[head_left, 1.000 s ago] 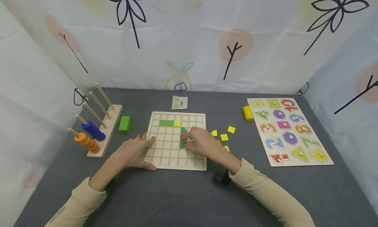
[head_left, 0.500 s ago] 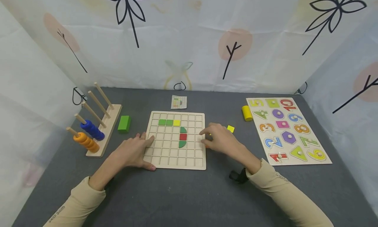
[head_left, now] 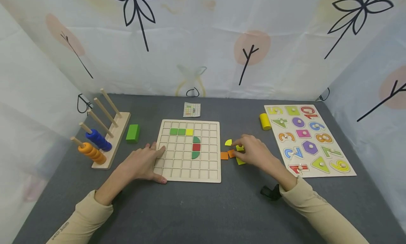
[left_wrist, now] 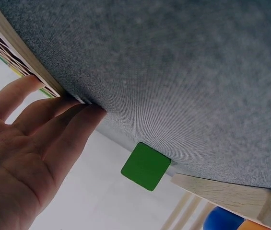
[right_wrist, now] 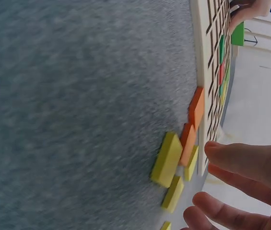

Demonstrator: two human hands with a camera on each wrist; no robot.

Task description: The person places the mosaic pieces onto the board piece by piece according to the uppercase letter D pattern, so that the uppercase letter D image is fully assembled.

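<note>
The left hand (head_left: 142,163) rests spread at the left edge of the grid board (head_left: 180,166), maybe so it won't slide, and the right hand (head_left: 256,153), fingers apart and holding nothing, is over yellow pieces (right_wrist: 166,162) near the board, likely there for easy reach.

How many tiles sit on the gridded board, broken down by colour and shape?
Green square tiles: 2
Yellow square tile: 1
Red square tile: 1
Dark green rounded tiles: 2
Total on the gridded board: 6
</note>
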